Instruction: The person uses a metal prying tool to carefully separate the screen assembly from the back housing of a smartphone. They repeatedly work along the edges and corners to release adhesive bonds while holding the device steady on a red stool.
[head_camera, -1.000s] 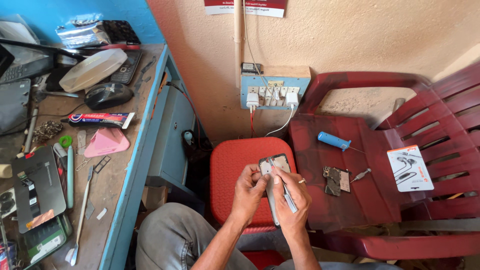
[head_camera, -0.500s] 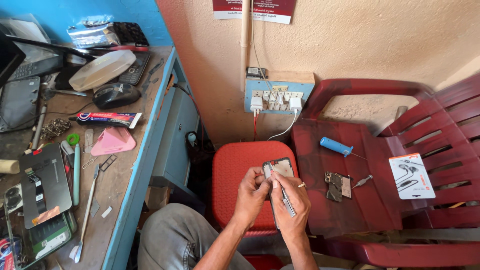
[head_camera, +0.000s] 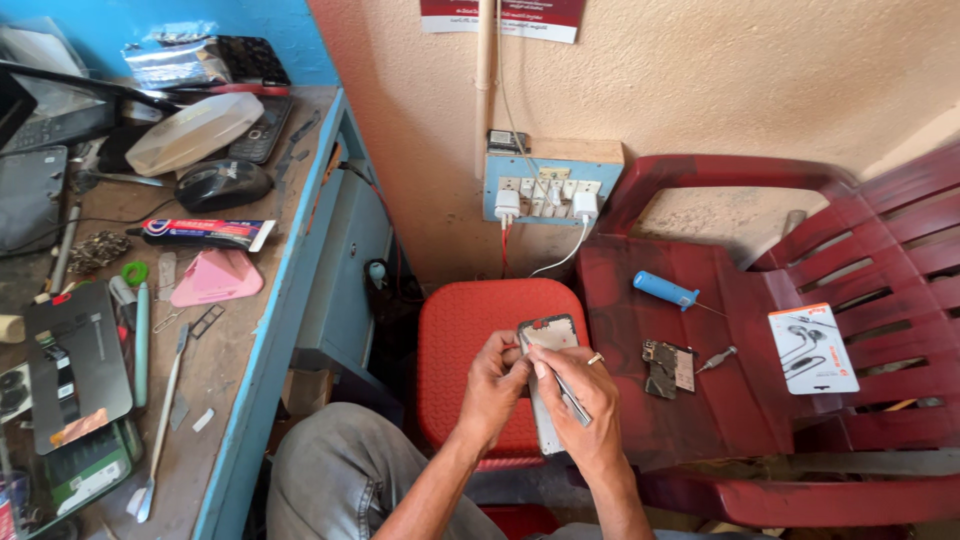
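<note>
My left hand (head_camera: 497, 385) grips the left edge of an opened phone body (head_camera: 550, 335), held upright over a red stool (head_camera: 470, 330). My right hand (head_camera: 585, 400) is against the phone's right side and pinches metal tweezers (head_camera: 572, 398), whose tip touches the upper part of the phone frame. A ring shows on one right finger. The phone's lower half is hidden behind my hands.
A dark red plastic chair (head_camera: 760, 420) at right carries a blue screwdriver (head_camera: 665, 291), a circuit board (head_camera: 668, 367), a small metal bit (head_camera: 718, 359) and a white earphone packet (head_camera: 812, 349). A wall socket board (head_camera: 548, 190) holds two chargers. The workbench (head_camera: 230, 370) at left is cluttered with tools, phones, a mouse (head_camera: 222, 184) and a glue tube (head_camera: 205, 232).
My hands stay together on the phone with only slight shifts of the tweezers. The camera view has drifted a little; nothing else has moved.
</note>
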